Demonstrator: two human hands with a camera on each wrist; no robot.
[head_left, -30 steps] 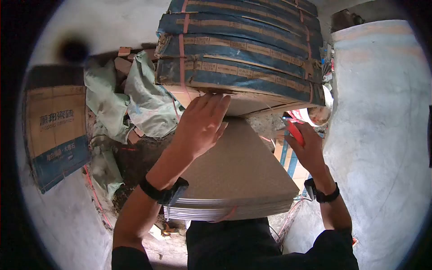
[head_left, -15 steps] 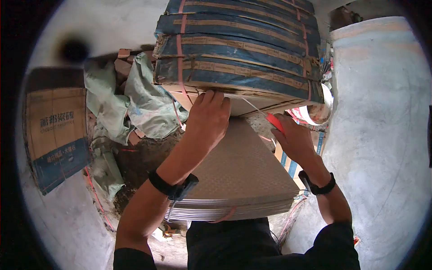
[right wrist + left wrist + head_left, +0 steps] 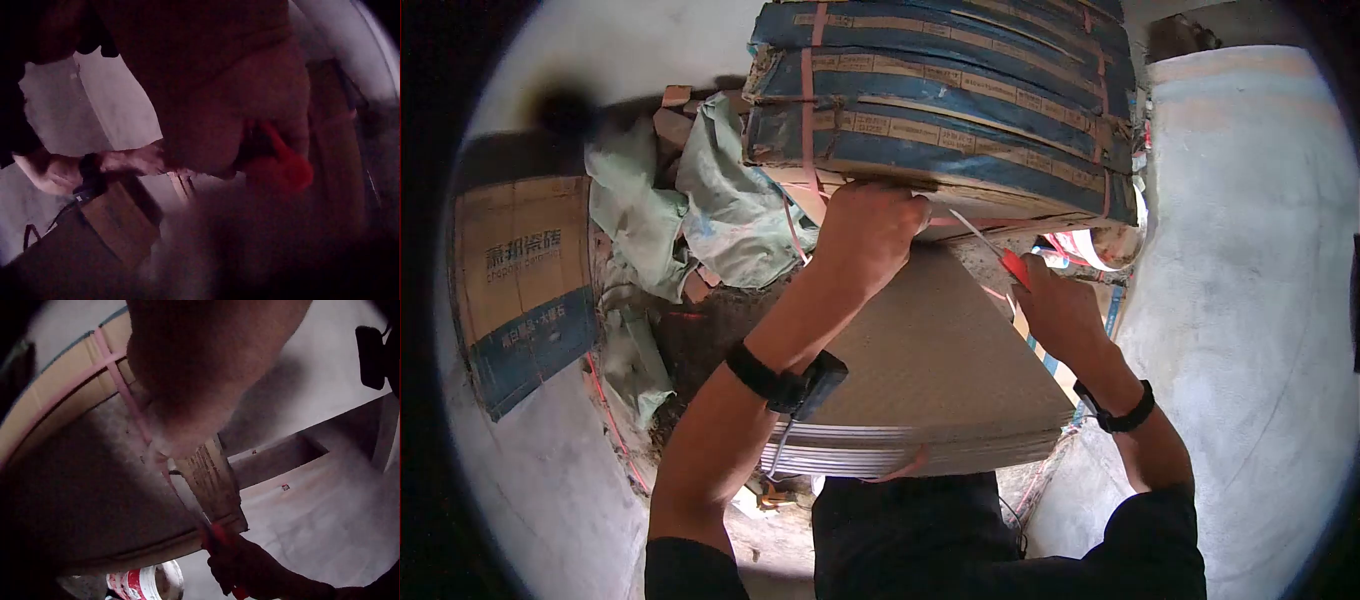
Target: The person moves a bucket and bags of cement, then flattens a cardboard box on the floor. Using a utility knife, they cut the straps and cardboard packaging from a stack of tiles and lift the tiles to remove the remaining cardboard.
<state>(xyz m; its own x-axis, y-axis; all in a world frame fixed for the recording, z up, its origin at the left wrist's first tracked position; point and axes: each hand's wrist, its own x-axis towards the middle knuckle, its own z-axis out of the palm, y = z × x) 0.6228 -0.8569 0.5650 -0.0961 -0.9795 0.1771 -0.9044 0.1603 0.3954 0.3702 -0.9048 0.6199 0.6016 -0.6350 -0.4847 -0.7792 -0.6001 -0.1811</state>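
My left hand (image 3: 865, 235) is curled at the lower front edge of the strapped carton stack (image 3: 940, 135), gripping a pink packing strap (image 3: 128, 397). The strap runs into the fist in the left wrist view. In my right hand (image 3: 1065, 315) is a red-handled knife (image 3: 1014, 267), its pale blade (image 3: 187, 494) angled up and left toward the left fist. That blade lies close by the strap under the carton. Only the red handle (image 3: 281, 169) shows in the dark right wrist view.
A stack of flat boards (image 3: 940, 370) stands between me and the cartons. Green sacks (image 3: 735, 200) and rubble lie on the left, near a printed carton (image 3: 525, 290) against the wall. A white-and-red bucket (image 3: 1095, 248) stands behind the right hand; a pale wall (image 3: 1250, 250) rises beyond.
My left hand has gone from extended fingers at the carton's edge to a fist around the strap. The right hand has brought the knife leftward, its blade now pointing toward that fist.
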